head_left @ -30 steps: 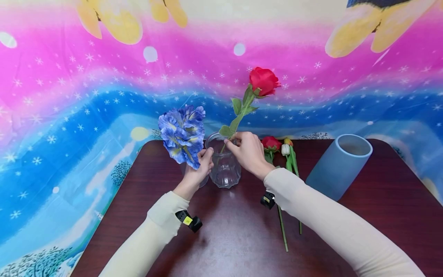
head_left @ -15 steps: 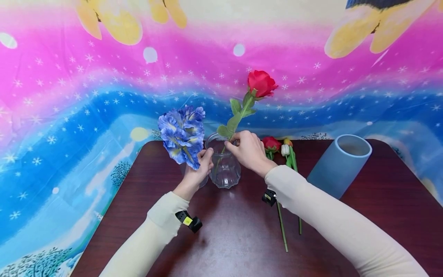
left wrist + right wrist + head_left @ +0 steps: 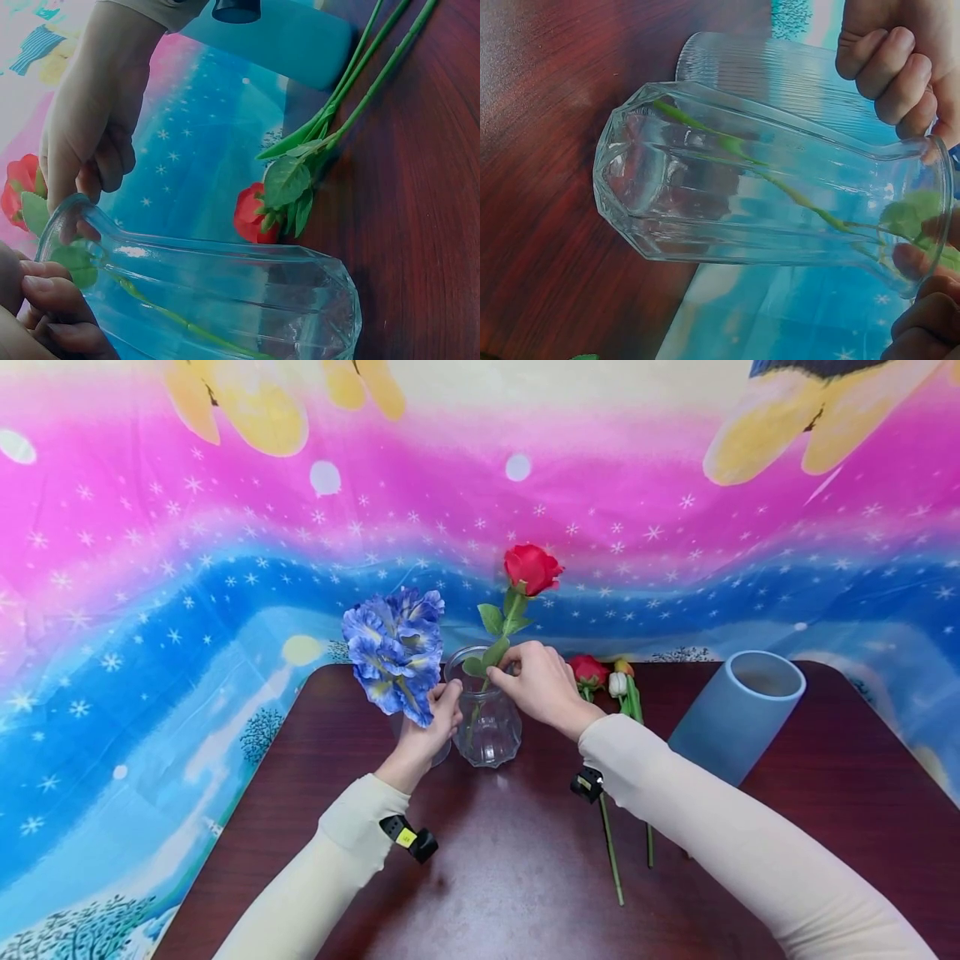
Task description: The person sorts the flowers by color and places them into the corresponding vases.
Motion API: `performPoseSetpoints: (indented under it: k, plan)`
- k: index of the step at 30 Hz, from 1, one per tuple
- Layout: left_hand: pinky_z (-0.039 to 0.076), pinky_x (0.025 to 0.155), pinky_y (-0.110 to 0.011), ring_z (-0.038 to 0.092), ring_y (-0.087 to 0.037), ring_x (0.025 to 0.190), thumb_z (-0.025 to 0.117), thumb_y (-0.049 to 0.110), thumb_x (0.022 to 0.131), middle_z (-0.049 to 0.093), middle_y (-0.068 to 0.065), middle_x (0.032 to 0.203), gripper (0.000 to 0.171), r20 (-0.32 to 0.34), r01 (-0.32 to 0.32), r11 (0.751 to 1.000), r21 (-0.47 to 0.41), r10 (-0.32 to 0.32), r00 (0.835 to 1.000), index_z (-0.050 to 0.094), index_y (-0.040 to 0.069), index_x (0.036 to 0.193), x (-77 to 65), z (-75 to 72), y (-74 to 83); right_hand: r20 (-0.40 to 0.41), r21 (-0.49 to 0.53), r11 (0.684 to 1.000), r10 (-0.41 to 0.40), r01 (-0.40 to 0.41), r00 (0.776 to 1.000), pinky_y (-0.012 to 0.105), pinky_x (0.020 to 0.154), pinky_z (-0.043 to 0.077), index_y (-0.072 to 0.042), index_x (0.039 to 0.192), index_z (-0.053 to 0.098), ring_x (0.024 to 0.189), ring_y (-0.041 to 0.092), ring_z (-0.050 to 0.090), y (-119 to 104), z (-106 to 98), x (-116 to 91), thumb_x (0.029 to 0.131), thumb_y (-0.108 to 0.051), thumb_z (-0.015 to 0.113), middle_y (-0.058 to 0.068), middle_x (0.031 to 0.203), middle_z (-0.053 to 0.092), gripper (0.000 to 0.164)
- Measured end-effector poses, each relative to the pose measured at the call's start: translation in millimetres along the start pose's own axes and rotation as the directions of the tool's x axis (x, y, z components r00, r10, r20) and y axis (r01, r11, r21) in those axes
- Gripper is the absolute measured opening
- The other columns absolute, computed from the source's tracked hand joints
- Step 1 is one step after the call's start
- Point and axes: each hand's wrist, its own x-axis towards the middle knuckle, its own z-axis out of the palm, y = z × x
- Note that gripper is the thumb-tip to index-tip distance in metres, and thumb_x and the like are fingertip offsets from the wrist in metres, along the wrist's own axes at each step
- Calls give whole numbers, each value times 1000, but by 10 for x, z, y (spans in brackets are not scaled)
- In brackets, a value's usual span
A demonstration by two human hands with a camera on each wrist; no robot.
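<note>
A clear faceted glass vase (image 3: 491, 735) stands upright mid-table. My left hand (image 3: 433, 727) holds its rim on the left side, fingers curled, as the right wrist view also shows. At the vase's mouth my right hand (image 3: 542, 687) pinches the stem of a red rose (image 3: 532, 570). The rose's green stem (image 3: 795, 196) slants down inside the glass to near the bottom, and a low leaf (image 3: 73, 266) sits within the neck. Left of this vase, a blue ruffled flower (image 3: 393, 652) rises above a second, ribbed glass vase (image 3: 761, 75), partly hidden by my left hand.
Another red rose (image 3: 588, 672) and a white tulip (image 3: 618, 685) lie on the dark wooden table (image 3: 495, 877), stems towards me. A yellow-orange bloom (image 3: 624, 667) lies beside them. The tall blue vase (image 3: 731, 727) stands at the right. A patterned cloth (image 3: 450, 510) hangs behind.
My right hand has tilted the rose more upright. Its bloom has moved left and down, and its stem is deeper in the vase. My left hand has stayed in place.
</note>
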Motion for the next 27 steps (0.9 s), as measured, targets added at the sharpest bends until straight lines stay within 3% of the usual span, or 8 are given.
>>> performPoseSetpoints:
  k: [9, 19, 27]
  plan:
    - [40, 52, -19, 44, -5, 51, 51, 29, 102, 46, 6, 56, 38, 8, -20, 1000, -12, 20, 1000, 46, 16, 67, -1, 5, -11, -88, 72, 997, -16, 22, 996, 30, 46, 24, -18, 92, 77, 53, 19, 40, 14, -29, -44, 94, -38, 70, -1, 51, 38, 22]
    - [41, 52, -19, 43, -5, 50, 51, 30, 102, 47, 6, 55, 38, 2, -16, 1000, -11, 16, 1000, 46, 17, 66, -7, 17, -11, -229, 144, 984, -70, 105, 971, 34, 53, 39, -15, 95, 77, 58, 19, 50, 33, -176, -126, 95, -32, 69, 1, 59, 50, 18]
    - [39, 53, -19, 41, -5, 51, 49, 29, 104, 43, 7, 54, 40, 22, -22, 999, -23, 23, 999, 43, 17, 66, -18, 5, -6, -245, 151, 981, -81, 120, 966, 34, 55, 40, -15, 98, 76, 60, 19, 51, 66, -293, -199, 97, -30, 68, 1, 63, 53, 18]
